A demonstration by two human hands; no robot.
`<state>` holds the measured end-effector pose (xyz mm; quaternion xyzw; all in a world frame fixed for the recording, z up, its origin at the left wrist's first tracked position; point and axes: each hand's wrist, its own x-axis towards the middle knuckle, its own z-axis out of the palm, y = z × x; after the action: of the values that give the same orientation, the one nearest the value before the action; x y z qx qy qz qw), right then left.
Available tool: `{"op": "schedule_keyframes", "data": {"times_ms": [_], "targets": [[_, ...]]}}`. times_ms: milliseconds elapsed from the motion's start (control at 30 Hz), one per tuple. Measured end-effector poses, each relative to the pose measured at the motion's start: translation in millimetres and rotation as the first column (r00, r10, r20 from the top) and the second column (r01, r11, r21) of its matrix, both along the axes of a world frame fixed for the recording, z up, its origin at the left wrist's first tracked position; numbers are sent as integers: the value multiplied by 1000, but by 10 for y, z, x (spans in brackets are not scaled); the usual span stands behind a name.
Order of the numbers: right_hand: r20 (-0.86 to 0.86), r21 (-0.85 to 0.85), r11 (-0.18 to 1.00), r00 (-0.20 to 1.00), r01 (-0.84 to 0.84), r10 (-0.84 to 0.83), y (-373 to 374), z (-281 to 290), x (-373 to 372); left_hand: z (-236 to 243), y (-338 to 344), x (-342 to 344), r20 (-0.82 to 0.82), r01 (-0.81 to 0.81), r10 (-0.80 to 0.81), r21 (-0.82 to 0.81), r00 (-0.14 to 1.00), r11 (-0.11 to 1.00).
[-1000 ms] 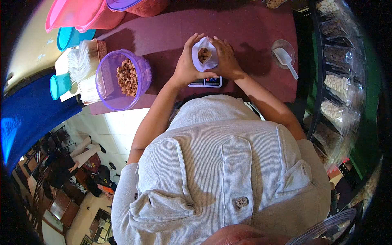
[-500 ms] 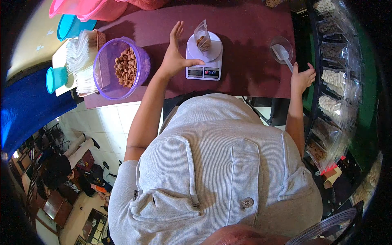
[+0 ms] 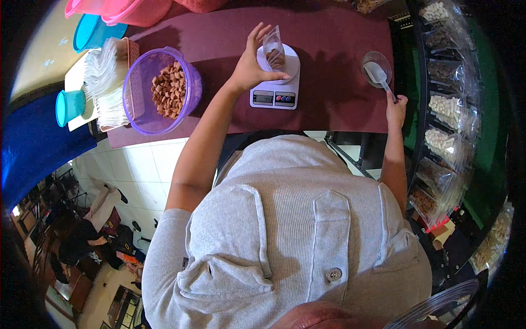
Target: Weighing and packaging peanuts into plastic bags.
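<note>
The open left hand (image 3: 249, 66) steadies the snack bag (image 3: 274, 50) upright on the scale (image 3: 275, 90), while the right hand (image 3: 395, 107) grips the scoop (image 3: 378, 74) handle.

A small clear pouch (image 3: 274, 50) of brown pieces stands on the white scale (image 3: 275, 82), whose dark screen (image 3: 263, 98) faces the person. Clear filled packets (image 3: 445, 107) — probably snacks — line the right-hand rack.
</note>
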<state>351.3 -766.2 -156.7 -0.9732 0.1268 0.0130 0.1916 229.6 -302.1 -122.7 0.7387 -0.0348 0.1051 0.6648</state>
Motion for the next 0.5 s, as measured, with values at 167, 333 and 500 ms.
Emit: {"op": "schedule_keyframes", "data": {"times_ms": [167,333,500], "targets": [[-63,34,998,997,48,-46,-158,-74,72,112,-40,89,21,24,-25,40,999,999],[-186,158,987,983,35,-5,101,-38,91,122,-37,35,-48,-5,9,71,999,997],[126,240,960,985,-145,117,-336,-279,157,403,-144,-53,-29,-99,99,11,995,995]]}}
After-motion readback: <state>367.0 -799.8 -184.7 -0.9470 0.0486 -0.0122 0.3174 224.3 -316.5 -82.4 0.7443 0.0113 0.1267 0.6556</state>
